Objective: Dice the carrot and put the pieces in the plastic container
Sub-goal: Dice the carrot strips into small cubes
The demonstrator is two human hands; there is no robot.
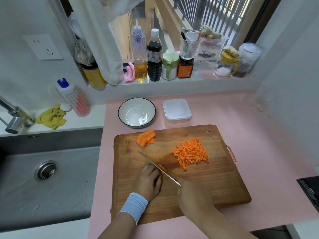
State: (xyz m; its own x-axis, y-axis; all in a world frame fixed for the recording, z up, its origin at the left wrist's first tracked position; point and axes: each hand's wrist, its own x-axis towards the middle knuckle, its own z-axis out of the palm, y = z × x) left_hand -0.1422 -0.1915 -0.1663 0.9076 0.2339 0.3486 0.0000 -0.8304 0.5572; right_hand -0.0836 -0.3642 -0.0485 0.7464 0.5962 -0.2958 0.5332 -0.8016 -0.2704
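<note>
Midway through the dicing step, with nothing yet moved to the plastic container (177,110), standing lidded on the pink counter just beyond the far edge of the cutting board (215,187), beside a white bowl (131,107). Holding down a short bundle of carrot strips (162,167) near the middle of the board with the left hand (148,181), fingers curled and tucked together over them, tips hidden from this angle. Gripping the knife (158,168) with the right hand (191,195), fingers wrapped round a handle hidden beneath the palm, blade slanting just beside the left knuckles. Already cut: a pile of small cubes (191,152) toward the right edge. Still waiting: a fan of carrot slices (145,136) and a stem end (128,140) by the far left corner. Next, probably: finish crosscutting the bundle with knuckles kept clear, then cut the far slices into strips, dice them, open the container and scoop in.
</note>
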